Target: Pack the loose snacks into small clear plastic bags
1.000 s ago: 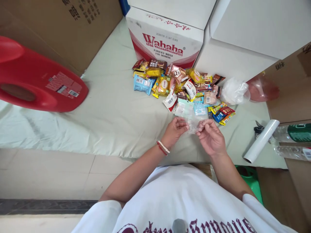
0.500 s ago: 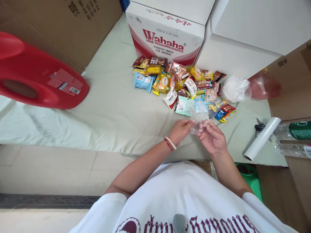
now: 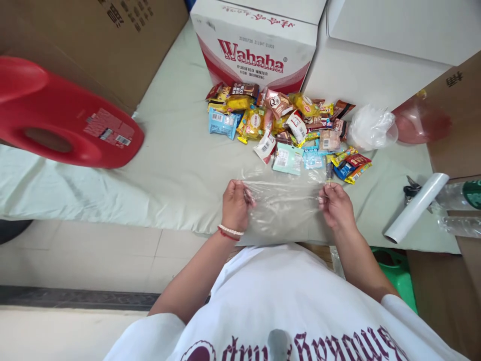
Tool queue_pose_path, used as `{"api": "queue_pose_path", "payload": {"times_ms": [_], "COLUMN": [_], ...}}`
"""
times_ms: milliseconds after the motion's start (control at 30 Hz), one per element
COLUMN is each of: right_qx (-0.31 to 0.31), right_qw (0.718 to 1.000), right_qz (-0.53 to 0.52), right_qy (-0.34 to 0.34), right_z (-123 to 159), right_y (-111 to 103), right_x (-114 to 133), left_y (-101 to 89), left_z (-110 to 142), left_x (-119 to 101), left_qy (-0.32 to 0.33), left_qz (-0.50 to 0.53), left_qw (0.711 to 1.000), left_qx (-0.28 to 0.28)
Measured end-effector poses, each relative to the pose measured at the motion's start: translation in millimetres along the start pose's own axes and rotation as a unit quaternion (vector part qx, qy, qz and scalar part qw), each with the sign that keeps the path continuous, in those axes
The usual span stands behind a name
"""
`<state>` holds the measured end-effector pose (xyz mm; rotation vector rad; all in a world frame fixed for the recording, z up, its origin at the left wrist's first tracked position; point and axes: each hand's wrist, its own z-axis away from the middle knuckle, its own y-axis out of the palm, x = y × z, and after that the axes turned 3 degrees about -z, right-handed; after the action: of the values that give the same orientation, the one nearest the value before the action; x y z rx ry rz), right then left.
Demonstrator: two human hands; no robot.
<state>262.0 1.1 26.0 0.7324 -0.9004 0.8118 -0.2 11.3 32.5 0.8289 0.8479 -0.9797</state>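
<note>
A clear plastic bag (image 3: 283, 203) is stretched wide between my two hands, over the near part of the cloth-covered table. My left hand (image 3: 236, 203) pinches its left side with the fingers closed. On the opposite side, my right hand (image 3: 334, 205) grips the film between thumb and fingers. Just beyond the bag lies a pile of wrapped snacks, with a pale green packet (image 3: 287, 159) and a light blue packet (image 3: 313, 158) closest to it. A yellow-wrapped cake (image 3: 253, 124) and a blue packet (image 3: 222, 123) lie farther back.
Behind the snacks stands a Wahaha water carton (image 3: 255, 55). At left is a big red jug (image 3: 75, 120). To the right are a bundle of white plastic bags (image 3: 372, 128), a red-tinted bowl (image 3: 423, 123), a white roll (image 3: 417, 208), scissors (image 3: 412, 186) and clear bottles (image 3: 456, 195).
My hands have moved apart, the left one leftward and the right one slightly rightward. The crumpled clear plastic between them is now spread out wide.
</note>
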Motion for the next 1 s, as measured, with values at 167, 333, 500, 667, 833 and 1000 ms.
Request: {"api": "queue_pose_path", "payload": {"times_ms": [167, 333, 500, 667, 833, 1000], "right_qx": [0.102, 0.152, 0.096, 0.065, 0.031, 0.072], "right_qw": [0.98, 0.925, 0.879, 0.851, 0.76, 0.692], "right_qz": [0.166, 0.323, 0.416, 0.472, 0.587, 0.573], "right_qy": [-0.049, -0.131, -0.212, -0.221, -0.276, -0.432], "right_z": [-25, -50, -51, -47, -36, -3], "right_y": [15, 22, 10, -10, -24, 3], "right_x": [1, -8, -23, -18, 14, 39], "left_y": [-35.9, -59.1, -63.6, -65.1, -62.8, -57.8], "left_z": [0, -23, -32, -40, -49, -51], "left_x": [1, 15, 32, 24, -2, -11], "left_qy": [0.052, 0.149, 0.383, 0.44, 0.328, 0.284], "left_qz": [-0.113, -0.42, -0.541, -0.586, -0.614, -0.617], "left_qw": [0.992, 0.891, 0.748, 0.633, 0.651, 0.651], "left_qx": [0.009, -0.088, -0.038, 0.248, 0.303, 0.34]}}
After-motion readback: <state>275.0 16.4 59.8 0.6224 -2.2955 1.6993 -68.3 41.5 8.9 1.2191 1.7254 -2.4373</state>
